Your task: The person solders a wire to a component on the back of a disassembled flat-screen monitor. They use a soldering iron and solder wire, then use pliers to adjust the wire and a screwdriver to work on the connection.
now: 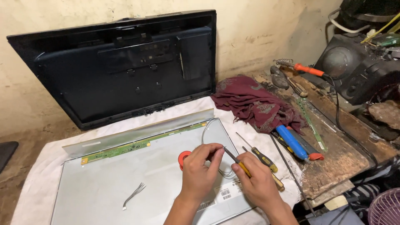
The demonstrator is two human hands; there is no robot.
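1. Your left hand [198, 173] pinched thin wires [225, 171] between closed fingertips, just above the panel [125, 187].
2. Your right hand [258, 183] gripped a screwdriver [235, 160] like a pen, its tip touching your left fingertips.
3. A red tape roll [183, 158] lay just beside your left hand.
4. Another screwdriver [260, 156] lay near your right hand.

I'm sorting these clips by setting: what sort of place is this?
Most likely a small electronics repair workshop. A flat-screen panel lies opened on a cloth with its black back cover leaning on the wall, and screwdrivers and a soldering iron lie on a worn wooden bench.
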